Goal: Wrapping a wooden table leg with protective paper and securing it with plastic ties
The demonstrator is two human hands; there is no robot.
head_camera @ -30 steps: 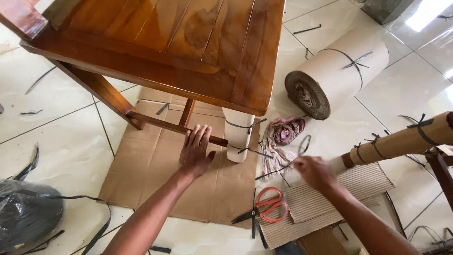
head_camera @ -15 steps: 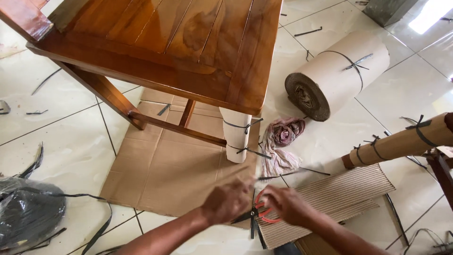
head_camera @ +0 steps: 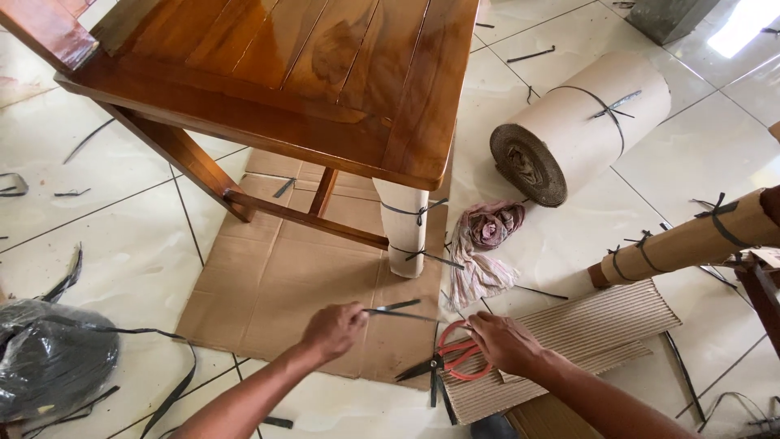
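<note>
Left hand (head_camera: 331, 329) pinches a thin black plastic strap (head_camera: 396, 310); right hand (head_camera: 500, 342) closes on red-handled scissors (head_camera: 448, 362). Slack strap could slip mid-cut, blades nicking fingers.

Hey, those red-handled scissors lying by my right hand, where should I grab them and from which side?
Probably by the red handle loops of the scissors, coming from the right, where the right hand already rests on them. The loops lie flat on the corrugated sheet edge, while the dark blades point left and down over the flat cardboard, so that end is best avoided.
</note>
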